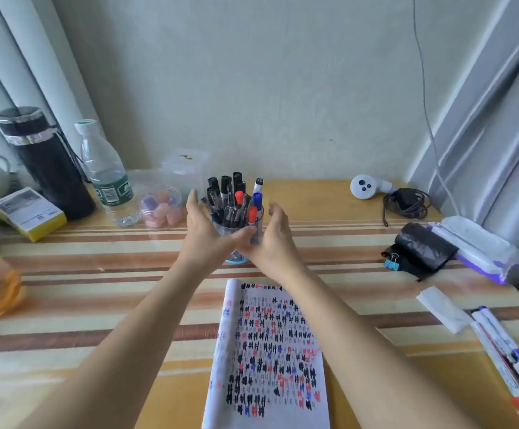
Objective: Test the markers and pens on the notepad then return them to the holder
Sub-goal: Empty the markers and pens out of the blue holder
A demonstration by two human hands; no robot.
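Note:
A clear pen holder (pixel 237 258) with a blue base stands on the desk just beyond the notepad (pixel 270 351), and several black, red and blue markers and pens (pixel 236 196) stick up out of it. My left hand (pixel 200 233) lies flat against the holder's left side with its fingers straight and pointing up. My right hand (pixel 272 239) cups the holder's right side, fingers curved and thumb laid across its front. The notepad page is covered with black, red and blue test marks. Loose markers (pixel 512 360) lie at the desk's right edge.
At the left stand a black flask (pixel 47 162), a water bottle (pixel 106 174), a yellow box (pixel 29 213) and a tub of pink and purple pieces (pixel 162 207). At the right lie a white device with cable (pixel 366 187), a black roll (pixel 422 249), wipes (pixel 481 249) and a folded tissue (pixel 444 308).

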